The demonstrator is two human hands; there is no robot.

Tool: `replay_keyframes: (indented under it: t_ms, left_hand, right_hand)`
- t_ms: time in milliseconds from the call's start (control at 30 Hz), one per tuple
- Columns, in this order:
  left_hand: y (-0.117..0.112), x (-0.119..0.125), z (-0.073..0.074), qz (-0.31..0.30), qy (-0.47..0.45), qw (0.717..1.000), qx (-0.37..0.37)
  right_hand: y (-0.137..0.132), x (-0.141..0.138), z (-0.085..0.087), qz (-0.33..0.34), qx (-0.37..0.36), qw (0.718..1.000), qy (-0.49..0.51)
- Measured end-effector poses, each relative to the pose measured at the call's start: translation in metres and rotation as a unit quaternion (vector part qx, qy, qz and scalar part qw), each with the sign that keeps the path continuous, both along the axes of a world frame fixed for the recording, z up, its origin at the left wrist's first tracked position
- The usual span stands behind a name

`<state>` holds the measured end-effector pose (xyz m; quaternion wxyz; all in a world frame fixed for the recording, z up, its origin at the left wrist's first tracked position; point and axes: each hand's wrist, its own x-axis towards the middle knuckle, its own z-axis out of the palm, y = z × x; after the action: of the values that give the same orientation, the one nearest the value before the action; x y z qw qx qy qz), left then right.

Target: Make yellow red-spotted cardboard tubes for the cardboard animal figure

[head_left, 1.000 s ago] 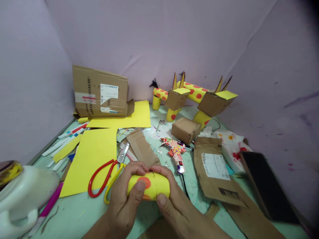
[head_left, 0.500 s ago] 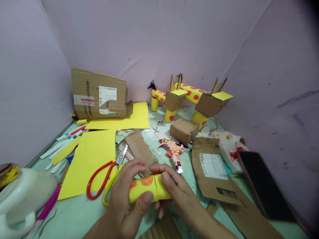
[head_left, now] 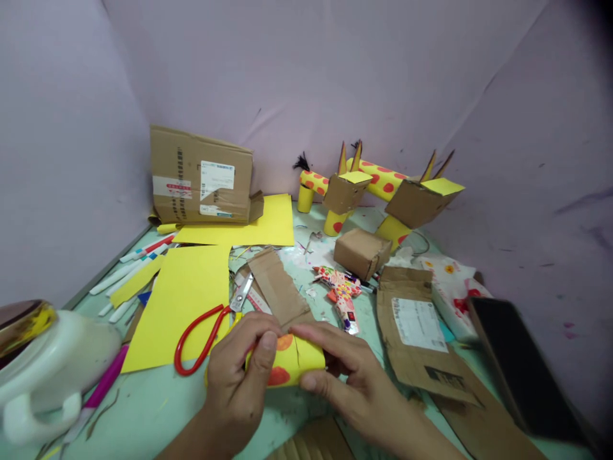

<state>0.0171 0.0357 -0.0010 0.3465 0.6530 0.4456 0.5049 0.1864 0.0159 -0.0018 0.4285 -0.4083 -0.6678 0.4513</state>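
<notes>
Both my hands grip a yellow paper roll (head_left: 292, 364) with orange dots, low in the middle of the view. My left hand (head_left: 239, 377) wraps its left end, thumb pressed on the front. My right hand (head_left: 345, 377) pinches the right end, fingers on top and thumb underneath. A paper seam runs across the roll's top. Red-and-yellow scissors (head_left: 204, 335) lie just left of my left hand on a yellow paper sheet (head_left: 186, 300).
On the green table (head_left: 143, 409) are two yellow spotted cardboard animals (head_left: 378, 191), a small cardboard box (head_left: 361, 252), a patterned glue gun (head_left: 342, 294), torn cardboard (head_left: 414, 332), markers (head_left: 129, 265), a flattened box (head_left: 201, 176), a white jug (head_left: 43, 370) and a black phone (head_left: 517, 364).
I have turned the roll in my hands, so its orange dots shifted. My right fingers moved from the top seam to pinching the right end.
</notes>
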Motion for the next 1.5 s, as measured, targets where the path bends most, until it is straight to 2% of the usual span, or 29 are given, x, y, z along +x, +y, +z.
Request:
replay_keyframes:
  t_ms: [133, 233, 400, 500, 567, 667, 800, 900, 1000, 1133, 1233, 1333, 1433, 1500]
  left_hand:
    - [-0.004, 0.003, -0.003, 0.017, -0.041, 0.999, 0.02]
    - [-0.005, 0.002, -0.004, 0.005, -0.021, 1.0, 0.016]
    - [0.001, 0.0, 0.001, 0.008, 0.0, 0.995, -0.099]
    - [0.006, -0.001, 0.005, 0.008, -0.003, 0.986, -0.167]
    - [0.007, -0.002, 0.006, -0.012, -0.028, 0.976, -0.215]
    - [0.009, -0.004, 0.007, -0.05, -0.106, 0.956, -0.271]
    - [0.014, -0.009, 0.008, -0.031, -0.15, 0.965, -0.215]
    - [0.017, -0.01, 0.006, -0.011, -0.157, 0.97, -0.187]
    - [0.016, -0.008, 0.006, -0.018, -0.165, 0.964, -0.209]
    - [0.016, -0.006, 0.008, -0.05, -0.194, 0.931, -0.306]
    - [0.017, -0.005, 0.01, -0.108, -0.192, 0.893, -0.393]
    - [0.017, -0.005, 0.008, -0.166, -0.2, 0.857, -0.446]
    - [0.019, -0.005, 0.005, -0.142, -0.255, 0.834, -0.468]
    - [0.022, -0.007, 0.006, -0.111, -0.289, 0.82, -0.481]
  right_hand:
    - [-0.003, -0.004, -0.004, -0.011, 0.019, 1.0, -0.018]
    - [-0.004, -0.003, -0.004, -0.02, 0.034, 0.997, -0.069]
    - [-0.002, 0.001, -0.006, -0.002, 0.047, 0.991, -0.122]
    - [-0.001, 0.003, -0.008, -0.004, 0.05, 0.992, -0.117]
    - [0.001, 0.003, -0.01, -0.01, 0.014, 0.997, -0.07]
    - [0.003, 0.001, -0.012, -0.039, -0.089, 0.995, 0.037]
    - [0.009, 0.001, -0.011, -0.089, -0.218, 0.96, 0.155]
    - [0.012, 0.004, -0.01, -0.117, -0.232, 0.953, 0.155]
    - [0.014, 0.005, -0.01, -0.133, -0.229, 0.954, 0.142]
    - [0.014, 0.005, -0.013, -0.141, -0.233, 0.949, 0.16]
    - [0.014, 0.002, -0.014, -0.136, -0.232, 0.946, 0.181]
    - [0.013, -0.001, -0.012, -0.123, -0.232, 0.947, 0.184]
    - [0.013, 0.001, -0.007, -0.121, -0.221, 0.955, 0.158]
    - [0.014, 0.005, -0.003, -0.135, -0.182, 0.964, 0.138]
